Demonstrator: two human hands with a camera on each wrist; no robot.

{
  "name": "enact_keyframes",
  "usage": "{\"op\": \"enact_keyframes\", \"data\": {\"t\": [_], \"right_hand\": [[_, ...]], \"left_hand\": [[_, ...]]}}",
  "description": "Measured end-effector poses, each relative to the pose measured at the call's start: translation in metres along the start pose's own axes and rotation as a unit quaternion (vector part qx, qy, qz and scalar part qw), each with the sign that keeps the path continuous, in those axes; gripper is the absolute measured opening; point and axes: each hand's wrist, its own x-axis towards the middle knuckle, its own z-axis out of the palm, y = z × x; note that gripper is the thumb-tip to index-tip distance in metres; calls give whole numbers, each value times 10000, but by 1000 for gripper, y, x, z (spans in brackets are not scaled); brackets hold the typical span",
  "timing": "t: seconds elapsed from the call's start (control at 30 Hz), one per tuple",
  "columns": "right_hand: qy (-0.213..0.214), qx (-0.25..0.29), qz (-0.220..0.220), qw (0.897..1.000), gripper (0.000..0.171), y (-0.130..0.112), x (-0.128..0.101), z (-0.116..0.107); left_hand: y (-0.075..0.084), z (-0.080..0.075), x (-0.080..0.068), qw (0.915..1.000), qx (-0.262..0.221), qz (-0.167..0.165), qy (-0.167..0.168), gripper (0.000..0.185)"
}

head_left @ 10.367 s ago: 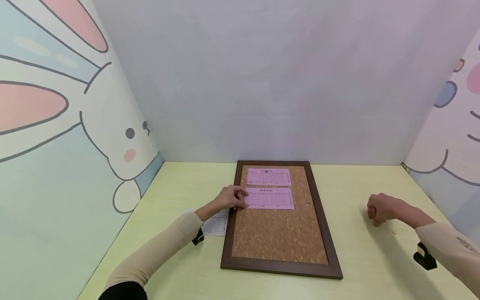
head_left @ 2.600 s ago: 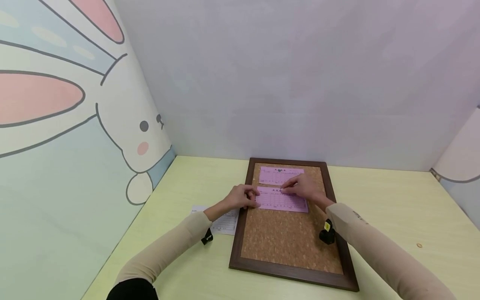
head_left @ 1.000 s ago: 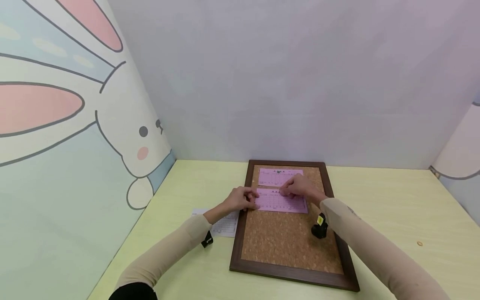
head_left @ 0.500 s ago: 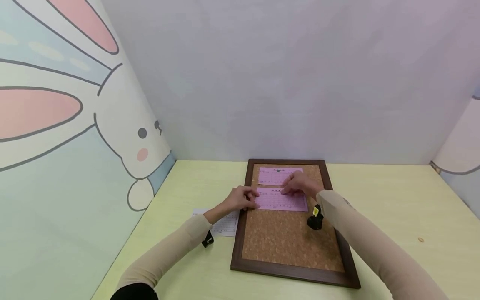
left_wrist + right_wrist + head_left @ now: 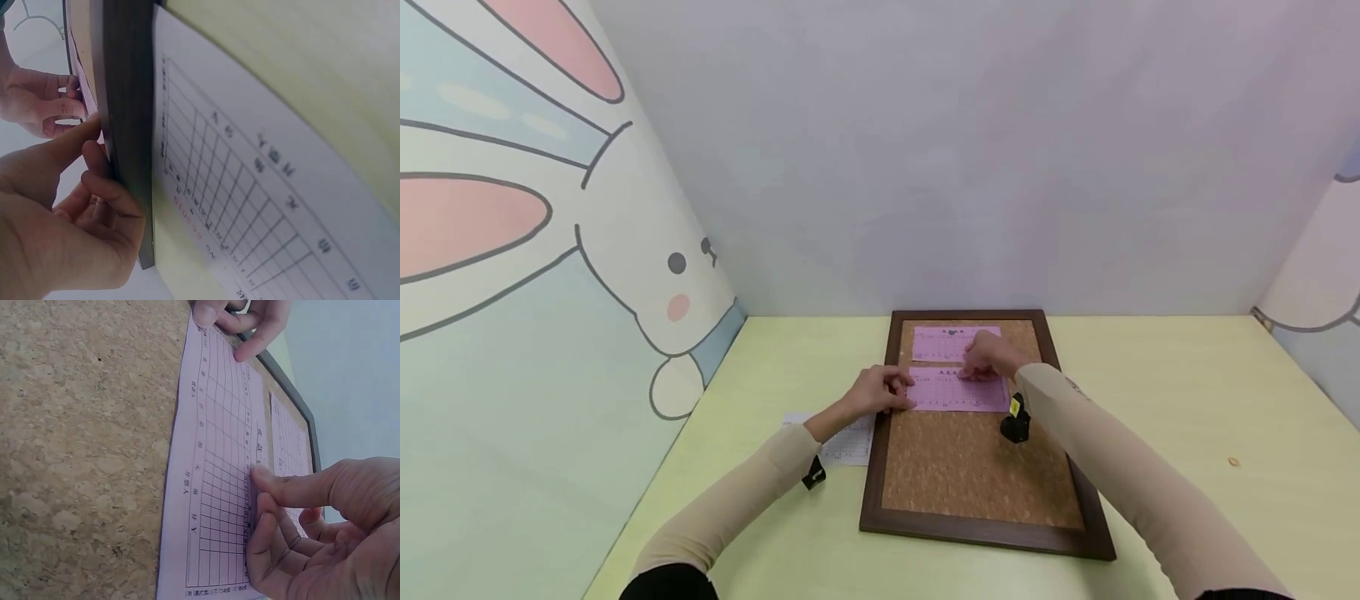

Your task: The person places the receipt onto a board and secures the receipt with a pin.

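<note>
A cork board (image 5: 981,467) in a brown wooden frame lies on the table with two pink printed slips on it. My left hand (image 5: 874,392) presses its spread thumb and forefinger onto the left end of the lower slip (image 5: 947,398). At that slip's top edge, near the middle, my right hand (image 5: 988,356) pinches a small pin, mostly hidden by the fingers. The right wrist view shows the thumb and curled fingers of the right hand (image 5: 337,519) meeting there. The upper slip (image 5: 934,343) bears a small dark pushpin (image 5: 952,332) at its top.
A white printed sheet (image 5: 250,181) lies on the table, partly under the board's left side. To the right of the board is a small ring-like object (image 5: 1233,461). A grey wall (image 5: 962,167) rises behind the table, with painted panels on both sides.
My right hand came from the table's right side onto the lower slip. Over the last second its wrist has turned a little and its forearm shifted left. The left hand keeps its place.
</note>
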Motion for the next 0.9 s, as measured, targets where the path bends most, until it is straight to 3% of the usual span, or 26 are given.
{"op": "enact_keyframes", "data": {"t": [0.27,0.4,0.5,0.63,0.77,0.9], "right_hand": [[-23,-92,526,9986,12,-9,12,2],[58,-934,429,9947,10,-17,13,4],[254,-1486,129,9885,3,-24,9,10],[729,-1780,-506,9800,9,-24,-3,18],[1222,-2307,-1222,9576,21,-15,-19,26],[1041,-2490,-1597,9496,25,-5,-33,32]], "left_hand": [[-1,-1,2,10000,12,3,-26,26],[1,-3,3,10000,45,-52,-39,26],[3,-5,2,9999,113,-102,13,26],[7,-6,4,9998,214,-48,40,26],[7,-5,3,9997,256,-8,42,26],[5,-2,-1,9996,252,-79,36,25]]}}
